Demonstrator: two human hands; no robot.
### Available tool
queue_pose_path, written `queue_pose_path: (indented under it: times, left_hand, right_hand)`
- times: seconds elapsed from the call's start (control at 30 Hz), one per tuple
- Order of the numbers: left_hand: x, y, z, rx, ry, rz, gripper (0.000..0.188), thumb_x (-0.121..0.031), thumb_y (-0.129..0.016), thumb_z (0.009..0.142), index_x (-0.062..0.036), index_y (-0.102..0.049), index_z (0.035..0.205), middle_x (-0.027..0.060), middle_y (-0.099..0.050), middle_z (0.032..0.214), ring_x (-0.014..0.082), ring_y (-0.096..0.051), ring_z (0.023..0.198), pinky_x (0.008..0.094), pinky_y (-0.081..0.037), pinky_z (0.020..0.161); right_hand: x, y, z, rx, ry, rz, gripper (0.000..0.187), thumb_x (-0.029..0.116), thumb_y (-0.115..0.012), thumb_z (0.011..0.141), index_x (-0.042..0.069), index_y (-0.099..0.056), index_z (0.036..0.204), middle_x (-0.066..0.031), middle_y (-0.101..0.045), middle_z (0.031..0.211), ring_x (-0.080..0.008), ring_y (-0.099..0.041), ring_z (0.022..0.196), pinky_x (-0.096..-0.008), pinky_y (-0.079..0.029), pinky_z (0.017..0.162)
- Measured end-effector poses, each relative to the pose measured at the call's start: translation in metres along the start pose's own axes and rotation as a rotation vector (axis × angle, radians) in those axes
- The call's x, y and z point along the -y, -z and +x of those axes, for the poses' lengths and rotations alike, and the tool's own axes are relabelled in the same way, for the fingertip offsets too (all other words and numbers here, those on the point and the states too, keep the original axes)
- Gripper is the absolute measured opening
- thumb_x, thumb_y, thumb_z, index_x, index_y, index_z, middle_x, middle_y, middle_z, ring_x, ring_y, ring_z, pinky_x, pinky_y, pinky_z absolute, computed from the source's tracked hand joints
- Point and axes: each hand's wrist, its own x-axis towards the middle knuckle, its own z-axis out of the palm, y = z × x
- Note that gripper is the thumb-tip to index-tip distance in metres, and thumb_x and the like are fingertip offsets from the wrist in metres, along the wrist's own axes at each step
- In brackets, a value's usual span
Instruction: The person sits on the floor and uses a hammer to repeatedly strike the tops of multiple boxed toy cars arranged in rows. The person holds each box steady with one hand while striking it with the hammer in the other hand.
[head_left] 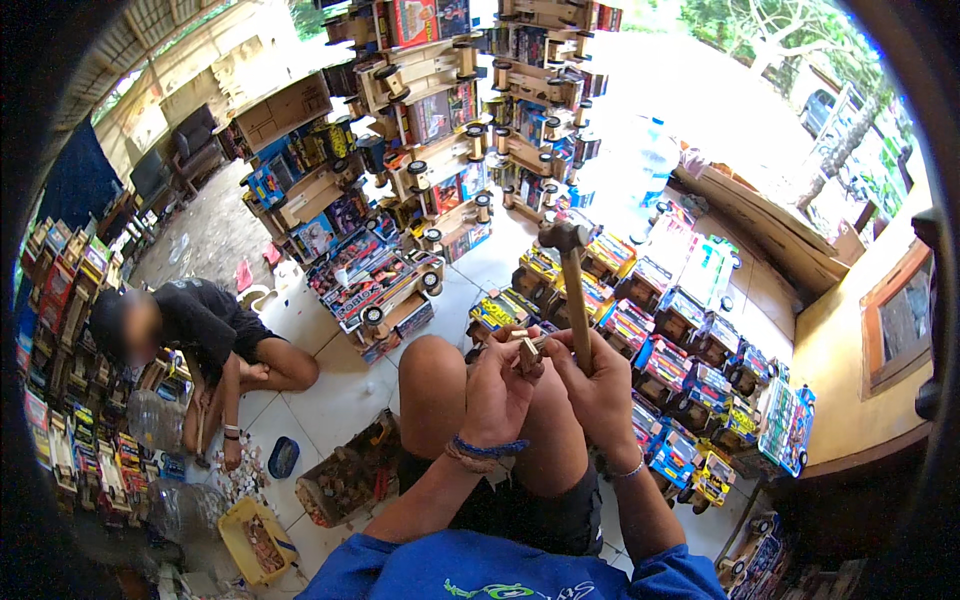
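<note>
Above my knees, my left hand (495,398) is closed, its fingertips pinching small pale wooden pieces (528,349). Their exact shape is partly hidden by the fingers. My right hand (598,388) wraps round the wooden handle of a hammer (575,300), which stands upright with its dark metal head at the top. The right thumb and fingers are close beside the wooden pieces; whether they touch them I cannot tell.
Rows of colourful toy trucks (660,365) fill the floor to the right; tall stacks of toy trucks (430,120) rise ahead. A scrap-filled box (318,480) and a yellow tub (235,530) lie left. Another person (200,325) sits at far left, near a blue dish (284,457).
</note>
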Motion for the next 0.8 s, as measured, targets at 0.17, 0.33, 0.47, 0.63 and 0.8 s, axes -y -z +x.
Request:
queue_pose_path:
  times: [0.17, 0.33, 0.47, 0.63, 0.8]
  left_hand:
    - [0.005, -0.019, 0.006, 0.004, 0.034, -0.08, 0.025, -0.033, -0.059, 0.104, -0.0075, -0.06, 0.103, 0.006, -0.066, 0.099, 0.0152, -0.066, 0.088, 0.029, -0.054, 0.077]
    - [-0.003, -0.031, 0.025, -0.066, 0.146, -0.02, 0.027, -0.036, -0.06, 0.104, -0.0107, -0.062, 0.095, 0.0028, -0.067, 0.086, 0.0158, -0.066, 0.08, 0.0293, -0.054, 0.072]
    - [0.007, -0.024, 0.044, -0.123, 0.149, -0.011, 0.031, -0.037, -0.055, 0.104, -0.0093, -0.064, 0.094, -0.0006, -0.064, 0.08, 0.011, -0.059, 0.066, 0.0273, -0.052, 0.064]
    - [0.003, 0.009, 0.096, -0.01, 0.373, -0.169, 0.029, -0.036, -0.052, 0.106, -0.0095, -0.061, 0.098, 0.0029, -0.065, 0.085, 0.0158, -0.065, 0.074, 0.0273, -0.057, 0.064]
    - [-0.008, 0.025, 0.154, -0.135, 0.377, 0.059, 0.031, -0.039, -0.052, 0.106, -0.0093, -0.059, 0.105, 0.0058, -0.065, 0.094, 0.0185, -0.065, 0.084, 0.0381, -0.058, 0.08]
  right_hand:
    - [0.005, 0.013, -0.007, -0.009, 0.24, -0.168, 0.013, 0.008, -0.071, 0.094, -0.001, -0.071, 0.104, -0.0093, -0.071, 0.092, -0.0145, -0.067, 0.081, -0.0292, -0.052, 0.071]
    - [0.008, 0.019, -0.002, -0.048, 0.418, -0.193, 0.022, 0.004, -0.073, 0.087, -0.002, -0.067, 0.107, -0.0161, -0.065, 0.103, -0.0304, -0.068, 0.08, -0.0357, -0.054, 0.072]
    - [0.001, 0.016, 0.008, -0.115, 0.43, -0.312, 0.018, 0.009, -0.07, 0.089, 0.001, -0.062, 0.104, -0.0155, -0.064, 0.101, -0.0371, -0.068, 0.078, -0.0416, -0.055, 0.063]
    - [-0.009, 0.013, 0.04, 0.005, 0.374, -0.619, 0.022, 0.016, -0.069, 0.091, 0.006, -0.058, 0.107, -0.0109, -0.06, 0.101, -0.0331, -0.066, 0.072, -0.0438, -0.053, 0.057]
    - [-0.025, 0.004, 0.088, 0.016, 0.48, -0.504, 0.026, 0.023, -0.068, 0.094, 0.007, -0.057, 0.111, -0.0121, -0.06, 0.102, -0.0351, -0.066, 0.075, -0.0447, -0.054, 0.057]
